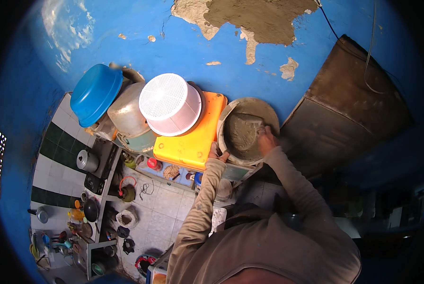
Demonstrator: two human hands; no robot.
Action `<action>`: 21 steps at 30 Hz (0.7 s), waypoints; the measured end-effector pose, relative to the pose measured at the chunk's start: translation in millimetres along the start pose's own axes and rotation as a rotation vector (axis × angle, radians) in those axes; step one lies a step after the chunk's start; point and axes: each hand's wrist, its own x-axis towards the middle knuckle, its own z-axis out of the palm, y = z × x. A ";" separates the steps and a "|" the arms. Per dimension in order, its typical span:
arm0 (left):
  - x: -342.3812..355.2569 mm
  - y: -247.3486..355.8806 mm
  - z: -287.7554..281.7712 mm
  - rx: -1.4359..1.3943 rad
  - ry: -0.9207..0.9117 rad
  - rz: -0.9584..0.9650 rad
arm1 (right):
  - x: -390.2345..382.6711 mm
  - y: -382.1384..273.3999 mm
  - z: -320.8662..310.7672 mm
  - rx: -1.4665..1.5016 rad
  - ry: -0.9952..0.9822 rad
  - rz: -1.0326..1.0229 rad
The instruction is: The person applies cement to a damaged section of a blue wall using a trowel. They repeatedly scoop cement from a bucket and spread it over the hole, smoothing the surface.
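Observation:
A round bucket [232, 107] holds wet grey mortar [238, 135] on top of a cabinet. My left hand [217, 152] is closed on the bucket's lower left rim. My right hand [266, 138] reaches into the bucket on the right, fingers closed on a flat, mortar-coated tool [253, 122] lying in the mix. Touching the bucket's left side is an orange plastic lid or box [181, 149], with a pink perforated basin [167, 102] upside down on it.
Left are a blue basin [92, 94], a metal pot [127, 109] and a tiled counter with cookware [88, 161]. A dark metal hood [344, 94] flanks the bucket at right. Bags [127, 217] lie on the floor [167, 203] below. The blue wall [164, 57] has patches of bare plaster.

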 end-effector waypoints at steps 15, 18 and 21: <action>2.4 -5.3 6.5 0.029 0.064 0.097 | -14.7 49.6 37.6 -0.106 -0.189 -0.132; 7.6 -21.8 7.2 -0.052 0.088 0.141 | -18.5 34.3 10.4 -0.181 0.009 -0.117; 3.0 -15.1 6.4 -0.066 0.067 0.107 | 2.6 24.8 14.6 -0.208 -0.017 0.012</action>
